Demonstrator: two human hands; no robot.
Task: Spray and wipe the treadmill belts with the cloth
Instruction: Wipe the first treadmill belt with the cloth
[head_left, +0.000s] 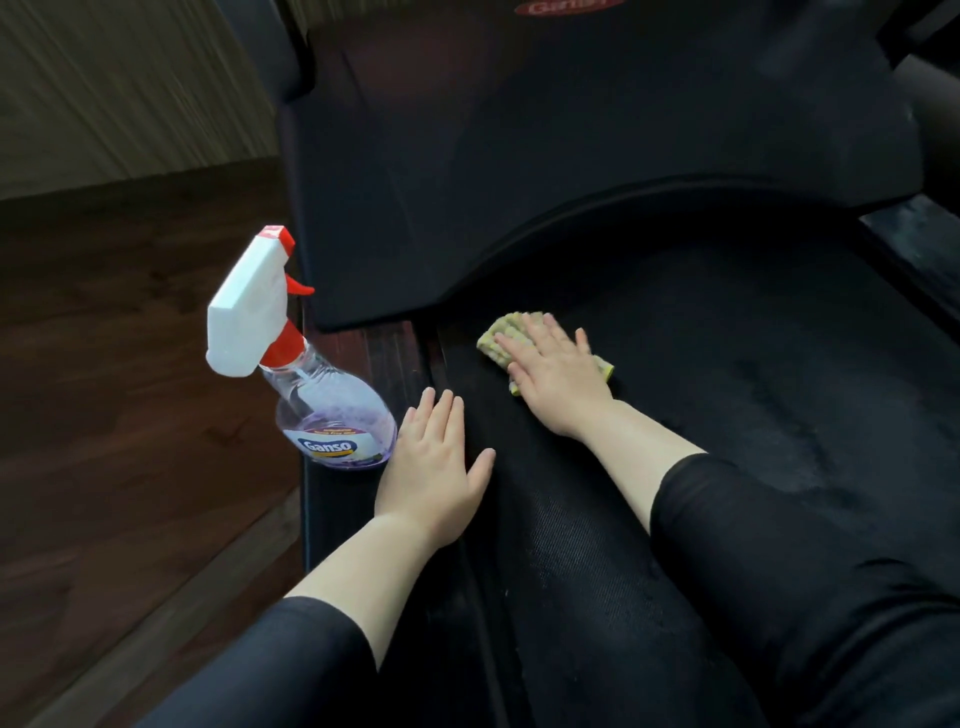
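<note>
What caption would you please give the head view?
Right hand presses cloth on treadmill belt; left hand rests beside spray bottle.

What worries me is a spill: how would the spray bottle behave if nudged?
The spray bottle probably tips easily: tall, bulky trigger head, standing on the narrow side rail. Likely fairly light, as purple liquid fills only its lower part.

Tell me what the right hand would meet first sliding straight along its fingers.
Probably the curved black plastic motor cover, just beyond the yellow-green cloth under the right hand; depth is unclear.
</note>
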